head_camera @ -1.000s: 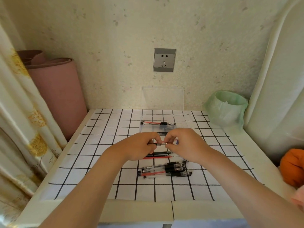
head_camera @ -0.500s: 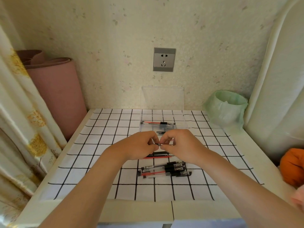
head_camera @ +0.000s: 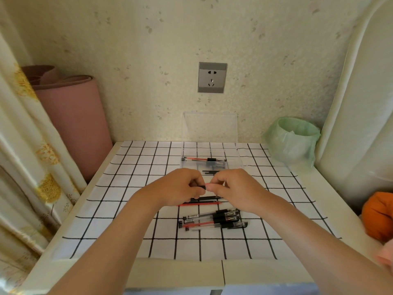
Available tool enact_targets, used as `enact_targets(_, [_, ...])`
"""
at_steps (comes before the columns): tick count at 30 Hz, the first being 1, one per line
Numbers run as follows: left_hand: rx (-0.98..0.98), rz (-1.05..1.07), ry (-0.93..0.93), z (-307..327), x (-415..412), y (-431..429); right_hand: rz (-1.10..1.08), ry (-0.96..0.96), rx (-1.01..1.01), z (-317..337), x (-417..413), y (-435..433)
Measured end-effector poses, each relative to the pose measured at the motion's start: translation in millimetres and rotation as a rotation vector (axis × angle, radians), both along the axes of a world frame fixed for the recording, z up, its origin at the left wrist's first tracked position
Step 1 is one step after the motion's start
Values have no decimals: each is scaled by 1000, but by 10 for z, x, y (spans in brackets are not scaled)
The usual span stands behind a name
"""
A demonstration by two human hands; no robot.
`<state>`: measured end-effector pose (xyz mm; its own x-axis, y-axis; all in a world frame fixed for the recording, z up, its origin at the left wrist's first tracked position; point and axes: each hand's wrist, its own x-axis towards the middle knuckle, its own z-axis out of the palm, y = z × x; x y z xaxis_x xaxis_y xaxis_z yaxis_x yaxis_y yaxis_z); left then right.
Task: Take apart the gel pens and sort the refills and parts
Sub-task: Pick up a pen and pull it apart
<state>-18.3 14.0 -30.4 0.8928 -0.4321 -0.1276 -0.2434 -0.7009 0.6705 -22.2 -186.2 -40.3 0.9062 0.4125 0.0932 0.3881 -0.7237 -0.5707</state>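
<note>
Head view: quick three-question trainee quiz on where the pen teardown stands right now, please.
1. True or false: the clear box is empty.
2. What lies just beyond the whole pens, under the hands? A) loose refills B) scissors C) a cup
3. Fill in: the left hand and right hand pinch a small part coloured ____.
Key: 1 false, a pen lies in it. 2 A. 3 black.
</note>
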Motion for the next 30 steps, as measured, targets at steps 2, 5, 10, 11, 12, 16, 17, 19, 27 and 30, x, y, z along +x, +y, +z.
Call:
enact_targets(2, [3, -10, -17, 1, -2, -9, 13, 13, -60, 6, -3, -24])
enact_targets(5, [15, -10, -32, -5, 6, -17, 10, 6, -73, 23, -8, -34])
enact_targets(10, [6, -9, -22, -14, 8, -2, 23, -36, -54, 50, -5, -20])
enact_targets(11, [8, -11, -25, -13, 7, -1, 25, -31, -62, 50, -7, -16])
enact_targets(12, [11, -12, -29, -10, 5, 0, 22, -21, -74, 51, -11, -11])
enact_targets(16, [20, -11, -49, -1, 5, 6, 10, 13, -71, 49, 2, -25])
enact_targets(17, [21, -11, -51, 2, 8, 5, 8, 2, -65, 46, 5, -31])
enact_targets(19, [22, -13, -49, 2, 5, 5, 14, -29, -66, 47, 9, -29])
enact_targets(27, [55, -19, -76, 11, 4, 16, 27, 16, -67, 44, 10, -18])
enact_targets(30, [50, -18, -77, 13, -2, 7, 20, -27, -74, 44, 18, -14])
